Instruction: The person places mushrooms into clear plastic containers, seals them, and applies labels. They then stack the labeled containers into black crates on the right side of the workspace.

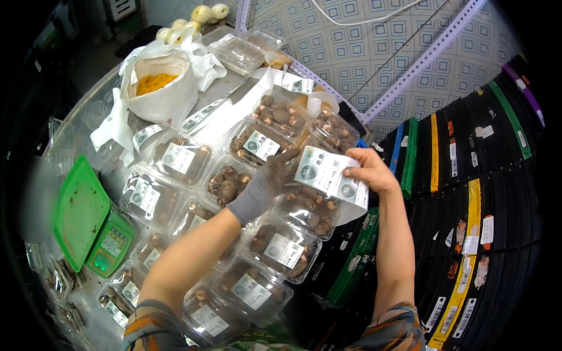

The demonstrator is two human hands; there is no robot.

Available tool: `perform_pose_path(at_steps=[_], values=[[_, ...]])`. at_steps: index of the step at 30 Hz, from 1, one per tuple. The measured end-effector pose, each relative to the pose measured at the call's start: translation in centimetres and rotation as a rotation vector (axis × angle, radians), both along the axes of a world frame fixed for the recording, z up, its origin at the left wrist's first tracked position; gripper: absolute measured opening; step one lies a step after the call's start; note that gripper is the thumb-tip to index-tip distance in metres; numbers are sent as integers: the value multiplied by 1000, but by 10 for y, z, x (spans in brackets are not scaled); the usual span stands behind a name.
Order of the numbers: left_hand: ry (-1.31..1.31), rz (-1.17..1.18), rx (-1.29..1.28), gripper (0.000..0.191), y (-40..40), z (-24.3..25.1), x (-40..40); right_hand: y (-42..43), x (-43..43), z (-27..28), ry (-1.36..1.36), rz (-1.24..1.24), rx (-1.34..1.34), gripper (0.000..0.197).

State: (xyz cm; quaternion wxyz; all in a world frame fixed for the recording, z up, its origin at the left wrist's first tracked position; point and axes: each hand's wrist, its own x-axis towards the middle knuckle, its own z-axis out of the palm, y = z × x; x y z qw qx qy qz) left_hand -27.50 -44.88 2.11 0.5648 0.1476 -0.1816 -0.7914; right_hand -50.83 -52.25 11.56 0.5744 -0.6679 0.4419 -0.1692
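Note:
My bare right hand pinches a folded strip of printed adhesive labels between thumb and fingers. In a grey glove, my left hand reaches toward the strip's left edge; its fingers are blurred, and whether they grip a label cannot be told. Below the strip is a clear plastic clamshell box of brown, round root vegetables, probably taro, with no label visible on it. Left of the gloved hand sits another unlabelled box. Several boxes around them carry labels, such as the labelled box nearer me.
A green weighing scale stands on the metal table at left. Behind it is a white sack with orange-yellow contents. Stacked black crates with coloured strips line the right side. A perforated lilac metal post slants past the table's far corner.

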Motion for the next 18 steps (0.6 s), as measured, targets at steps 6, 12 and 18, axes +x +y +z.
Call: perform_pose_path(at_steps=[6,12,18], values=[[-785,61,-109,31,31,40,4,23,22,-1,144,147,-91,19],[-1129,74,-298,31,44,41,8,47,66,2,-93,160,-260,18],[-1168,51,-302,32,49,53,16,50,70,2,-89,178,-353,17]])
